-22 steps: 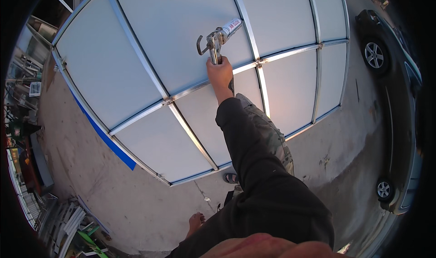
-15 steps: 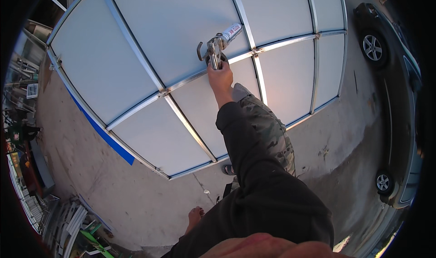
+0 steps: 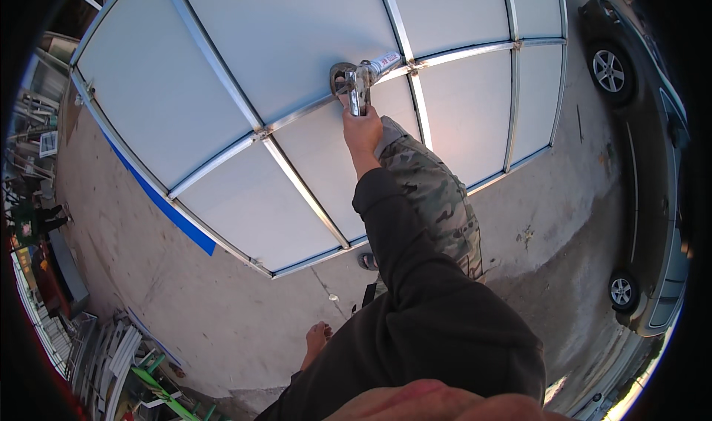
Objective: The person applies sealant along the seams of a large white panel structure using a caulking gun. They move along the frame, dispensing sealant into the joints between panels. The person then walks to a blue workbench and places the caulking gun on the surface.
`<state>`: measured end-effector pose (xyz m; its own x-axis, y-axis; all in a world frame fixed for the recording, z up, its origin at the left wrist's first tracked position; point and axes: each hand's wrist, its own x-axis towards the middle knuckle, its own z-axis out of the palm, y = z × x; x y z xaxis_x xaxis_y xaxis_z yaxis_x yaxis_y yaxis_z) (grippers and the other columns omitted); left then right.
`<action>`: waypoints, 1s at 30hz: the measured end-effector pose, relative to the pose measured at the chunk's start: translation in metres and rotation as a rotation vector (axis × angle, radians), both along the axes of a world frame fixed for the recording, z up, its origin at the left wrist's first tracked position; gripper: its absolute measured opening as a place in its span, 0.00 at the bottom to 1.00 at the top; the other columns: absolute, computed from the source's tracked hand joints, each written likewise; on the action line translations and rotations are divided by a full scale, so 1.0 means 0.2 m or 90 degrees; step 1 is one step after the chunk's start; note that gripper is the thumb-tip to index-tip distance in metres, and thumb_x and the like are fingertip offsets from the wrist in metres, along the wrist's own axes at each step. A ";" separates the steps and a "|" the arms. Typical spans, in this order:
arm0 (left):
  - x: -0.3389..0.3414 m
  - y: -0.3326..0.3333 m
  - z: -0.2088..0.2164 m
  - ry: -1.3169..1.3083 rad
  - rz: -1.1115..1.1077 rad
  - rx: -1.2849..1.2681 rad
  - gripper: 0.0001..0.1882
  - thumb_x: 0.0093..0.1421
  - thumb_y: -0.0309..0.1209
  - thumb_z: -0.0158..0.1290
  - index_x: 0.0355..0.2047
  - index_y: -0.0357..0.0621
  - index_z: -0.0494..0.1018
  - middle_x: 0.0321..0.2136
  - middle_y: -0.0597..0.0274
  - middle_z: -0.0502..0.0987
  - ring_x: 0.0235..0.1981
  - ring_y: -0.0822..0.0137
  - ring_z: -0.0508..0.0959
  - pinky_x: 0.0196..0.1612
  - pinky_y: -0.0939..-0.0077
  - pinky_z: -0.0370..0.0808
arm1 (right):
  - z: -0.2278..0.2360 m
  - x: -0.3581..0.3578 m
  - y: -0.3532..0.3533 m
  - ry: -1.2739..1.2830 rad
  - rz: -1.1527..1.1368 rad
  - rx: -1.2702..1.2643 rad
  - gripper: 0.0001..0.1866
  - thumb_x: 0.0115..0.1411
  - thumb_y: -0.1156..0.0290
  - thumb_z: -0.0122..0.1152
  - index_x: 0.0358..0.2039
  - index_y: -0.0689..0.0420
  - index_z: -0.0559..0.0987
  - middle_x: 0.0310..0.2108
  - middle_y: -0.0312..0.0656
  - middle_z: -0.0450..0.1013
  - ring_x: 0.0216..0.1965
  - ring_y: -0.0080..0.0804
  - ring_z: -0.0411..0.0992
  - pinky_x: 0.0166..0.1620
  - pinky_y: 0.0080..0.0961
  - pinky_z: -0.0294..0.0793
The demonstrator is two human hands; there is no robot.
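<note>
The right hand (image 3: 361, 130) grips a silver metal caulking gun (image 3: 354, 85) pressed to a frame joint near the far edge of the big white metal-framed panel (image 3: 245, 102) lying on the concrete floor (image 3: 222, 310), a dark parked car (image 3: 653, 161) beside it.

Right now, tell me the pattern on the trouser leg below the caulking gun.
Camouflage, green and brown blotches, on the trouser leg; clearest in the head view.

Metal caulking gun (image 3: 357, 80) with white tube, nozzle against silver frame bar (image 3: 297, 113).
</note>
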<state>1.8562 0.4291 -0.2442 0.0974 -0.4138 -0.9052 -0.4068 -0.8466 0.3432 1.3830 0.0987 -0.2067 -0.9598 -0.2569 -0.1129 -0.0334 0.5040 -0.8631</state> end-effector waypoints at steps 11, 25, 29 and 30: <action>0.00 0.08 -0.20 0.049 0.091 0.012 0.17 0.68 0.41 0.47 0.37 0.37 0.74 0.28 0.60 0.78 0.27 0.68 0.78 0.30 0.71 0.76 | 0.21 -0.15 -0.05 -0.077 0.071 0.015 0.26 0.46 0.50 0.67 0.33 0.63 0.82 0.32 0.53 0.80 0.38 0.52 0.79 0.43 0.42 0.75; -0.41 0.25 -0.44 0.143 0.252 0.037 0.18 0.66 0.42 0.49 0.34 0.37 0.74 0.26 0.62 0.77 0.24 0.72 0.76 0.29 0.76 0.73 | 0.74 -0.94 -0.35 -0.190 0.469 0.332 0.22 0.59 0.46 0.59 0.31 0.54 0.73 0.25 0.38 0.73 0.25 0.31 0.73 0.35 0.34 0.76; -0.44 0.27 -0.47 0.158 0.280 0.048 0.17 0.66 0.42 0.49 0.33 0.37 0.74 0.25 0.62 0.77 0.22 0.72 0.75 0.27 0.76 0.73 | 0.76 -0.91 -0.47 -0.164 0.498 0.384 0.23 0.60 0.45 0.57 0.29 0.55 0.72 0.24 0.38 0.71 0.25 0.32 0.73 0.34 0.37 0.77; -0.45 0.27 -0.48 0.158 0.291 0.056 0.17 0.66 0.41 0.49 0.33 0.37 0.74 0.25 0.62 0.76 0.22 0.72 0.75 0.27 0.76 0.73 | 0.76 -0.90 -0.49 -0.155 0.500 0.391 0.24 0.60 0.44 0.56 0.29 0.55 0.72 0.23 0.37 0.71 0.25 0.32 0.73 0.34 0.38 0.77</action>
<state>1.7669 0.4836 -0.3394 0.0281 -0.3008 -0.9533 0.0954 -0.9485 0.3021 1.2032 0.0013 -0.0549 -0.4792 -0.6353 -0.6056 -0.4027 0.7722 -0.4914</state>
